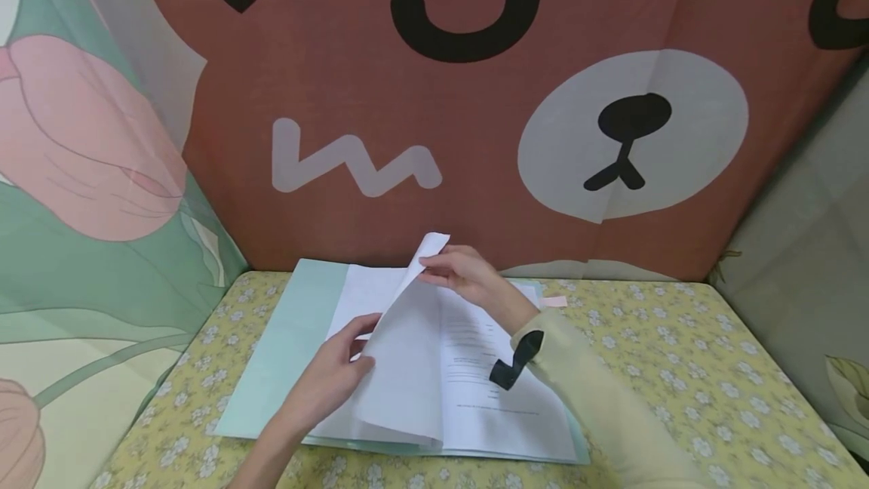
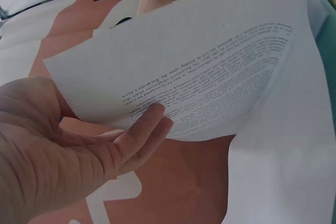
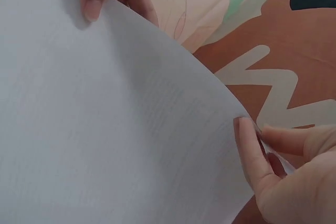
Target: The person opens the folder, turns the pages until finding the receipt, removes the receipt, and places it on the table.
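A mint-green folder (image 1: 271,353) lies spread on the table with printed white pages in it. One sheet of paper (image 1: 403,376) stands lifted and curved between its two sides, with print on its left-facing side. My right hand (image 1: 465,274) pinches that sheet near its top corner, thumb on one face and fingers on the other. Lower down, my left hand (image 1: 339,364) holds the sheet's free edge, the thumb on the near face and the fingers (image 2: 139,137) on the printed face. The right-hand page (image 1: 502,413) lies flat in the folder.
The table (image 1: 686,376) has a yellow floral cover. A pink tab (image 1: 554,301) sticks out past the folder's right edge. A black strap (image 1: 519,361) hangs from the right sleeve. Behind stands a brown bear-print cloth (image 1: 339,225); a green floral cloth (image 1: 88,270) hangs at left.
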Tool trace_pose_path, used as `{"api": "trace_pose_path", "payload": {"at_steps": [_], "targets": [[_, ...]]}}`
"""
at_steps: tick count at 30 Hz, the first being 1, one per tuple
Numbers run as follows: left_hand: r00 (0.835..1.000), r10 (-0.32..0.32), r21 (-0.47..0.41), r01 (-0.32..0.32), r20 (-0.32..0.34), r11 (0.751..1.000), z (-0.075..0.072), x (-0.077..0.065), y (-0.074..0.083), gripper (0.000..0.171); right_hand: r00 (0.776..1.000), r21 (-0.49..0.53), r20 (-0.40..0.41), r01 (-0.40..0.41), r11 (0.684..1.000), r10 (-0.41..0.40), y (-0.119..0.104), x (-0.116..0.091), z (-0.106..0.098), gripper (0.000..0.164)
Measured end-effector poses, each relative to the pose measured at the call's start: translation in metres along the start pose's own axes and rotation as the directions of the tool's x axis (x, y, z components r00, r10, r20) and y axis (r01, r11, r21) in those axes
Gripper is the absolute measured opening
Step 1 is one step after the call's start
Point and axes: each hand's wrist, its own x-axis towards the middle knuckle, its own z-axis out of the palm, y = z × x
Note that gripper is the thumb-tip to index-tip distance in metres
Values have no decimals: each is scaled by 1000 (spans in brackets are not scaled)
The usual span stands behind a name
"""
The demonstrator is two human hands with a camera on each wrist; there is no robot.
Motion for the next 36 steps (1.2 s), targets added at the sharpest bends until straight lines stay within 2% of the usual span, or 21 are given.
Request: {"api": "trace_pose_path", "payload": {"at_steps": [3,7,10,13,17,22,29,33,36], "targets": [[1000,10,49,-10,5,999,-2,1,-4,52,998,-85,46,37,996,-34,-2,-3,-5,39],[1000,3,84,-4,15,996,-8,1,-11,54,989,-188,92,128,974,-113,-8,-6,-16,31],[1000,-22,89,20,18,996,-13,1,-16,56,984,-227,84,173,958,-158,-14,-9,-28,28],[999,-40,129,38,15,991,-17,2,-21,58,983,-266,59,186,946,-176,-20,-12,-44,27],[999,-48,188,46,6,981,-22,3,-26,61,982,-312,26,187,931,-189,-27,-18,-65,31],[996,-92,198,90,1,976,-28,4,-33,64,980,-336,-9,183,924,-197,-32,-24,-92,32],[990,-141,207,135,14,969,-29,7,-43,73,977,-408,-131,101,907,-168,-27,-23,-123,47],[988,-155,236,144,25,961,-29,8,-49,80,969,-430,-190,61,901,-157,-23,-24,-141,45],[987,-158,270,144,32,952,-29,9,-54,84,965,-441,-206,56,896,-162,-19,-26,-154,41]]}}
